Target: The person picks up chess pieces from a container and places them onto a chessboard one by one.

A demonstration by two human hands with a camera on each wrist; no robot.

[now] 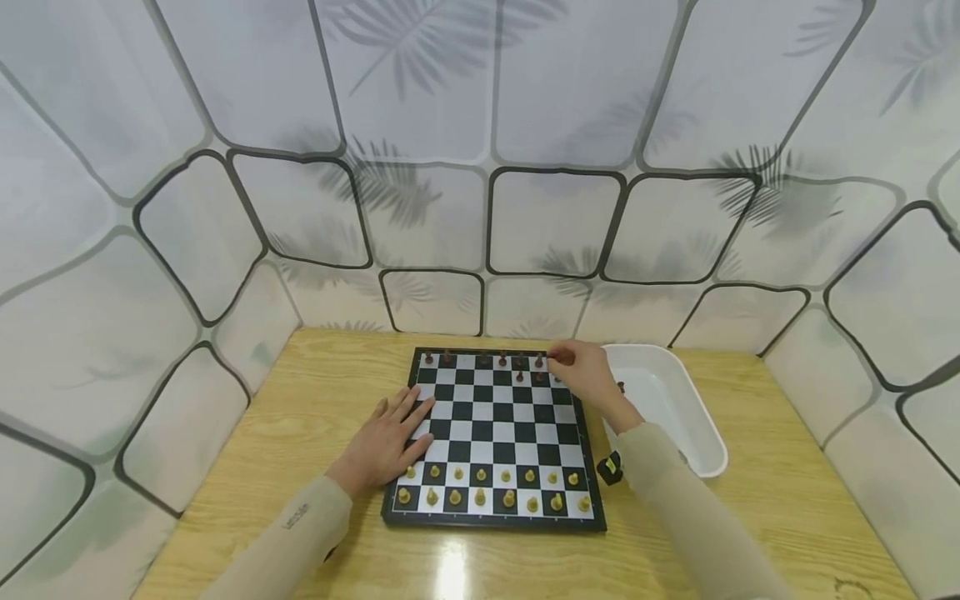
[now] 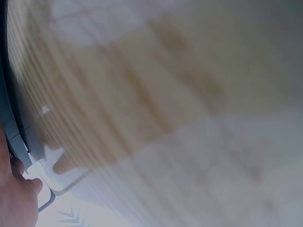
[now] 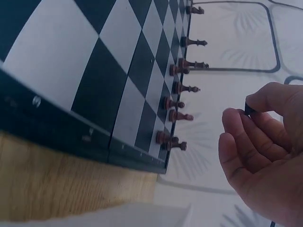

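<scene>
A black-and-white chessboard lies on the wooden table. Fingers spread, my left hand rests on the board's left edge. Over the far right corner, my right hand is raised; in the right wrist view its thumb and fingertips pinch a small dark chess piece, mostly hidden by the fingers. Dark red pieces stand along the far rows, with gaps among them. Yellow pieces fill the two near rows. The left wrist view catches only part of the left hand at its lower left.
Right of the board stands a white tray, partly behind my right forearm. A small black object with a yellow-green mark sits between board and tray. A patterned wall covering rises behind the table and on both sides.
</scene>
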